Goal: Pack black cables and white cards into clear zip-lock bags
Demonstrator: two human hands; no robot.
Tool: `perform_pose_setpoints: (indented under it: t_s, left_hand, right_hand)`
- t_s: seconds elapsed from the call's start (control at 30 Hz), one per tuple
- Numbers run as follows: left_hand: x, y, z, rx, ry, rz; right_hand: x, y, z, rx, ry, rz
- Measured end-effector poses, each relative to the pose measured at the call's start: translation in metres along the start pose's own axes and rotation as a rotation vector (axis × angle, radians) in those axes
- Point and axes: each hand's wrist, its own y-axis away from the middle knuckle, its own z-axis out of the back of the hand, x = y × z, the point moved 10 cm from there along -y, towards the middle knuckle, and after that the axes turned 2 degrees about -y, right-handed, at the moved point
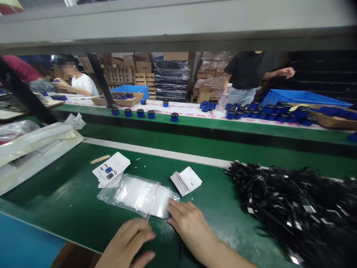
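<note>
Clear zip bags with a red seal line lie in a flat pile on the green table in front of me. My right hand reaches to their right end, its fingertips touching the plastic and the thumb apart from the forefinger. Just below the bags is my left hand, slightly blurred, with its fingers apart and nothing in them. Printed leaflets rest partly beside the bags' far left end. A fanned stack of small folded booklets sits beyond my right hand.
Black cables with metal plugs are heaped at the right. Several blue round containers with black lids stand along the raised strip. Plastic packaging lies left. Two blue crates and a water bottle are farther back. People are beyond; an overhead beam crosses above.
</note>
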Motion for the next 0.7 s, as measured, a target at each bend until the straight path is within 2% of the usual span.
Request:
perform_pose_setpoints:
  t_s: [0.03, 0.07, 0.17, 0.3, 0.37, 0.5, 0.6, 0.7]
  left_hand:
    - [-0.006, -0.016, -0.004, 0.002, -0.134, -0.079]
    - [-0.009, -0.031, -0.005, -0.045, -0.269, -0.118]
    - [-0.011, -0.061, -0.024, -0.105, -0.536, -0.182]
    - [-0.005, -0.067, -0.045, -0.134, -0.682, -0.187]
    - [-0.005, -0.061, -0.048, -0.181, -0.7, -0.193]
    - [-0.007, -0.054, -0.048, -0.26, -0.677, -0.196]
    - [-0.012, -0.051, -0.041, -0.339, -0.572, -0.203]
    - [0.001, -0.054, -0.03, -0.335, -0.319, -0.032]
  right_hand:
    - [-0.008, 0.001, 0.004, 0.002, -0.042, -0.086]
    - [-0.017, 0.004, 0.008, -0.006, -0.089, -0.178]
    - [-0.039, 0.016, 0.011, -0.043, -0.33, -0.409]
    - [-0.054, 0.028, -0.029, 0.074, -0.973, -0.654]
    - [-0.055, 0.029, -0.045, 0.129, -1.152, -0.723]
    - [-0.063, 0.027, -0.048, 0.081, -1.139, -0.75]
    - [-0.068, 0.029, -0.045, 0.042, -1.113, -0.761]
    - [-0.066, 0.032, -0.046, 0.075, -1.131, -0.751]
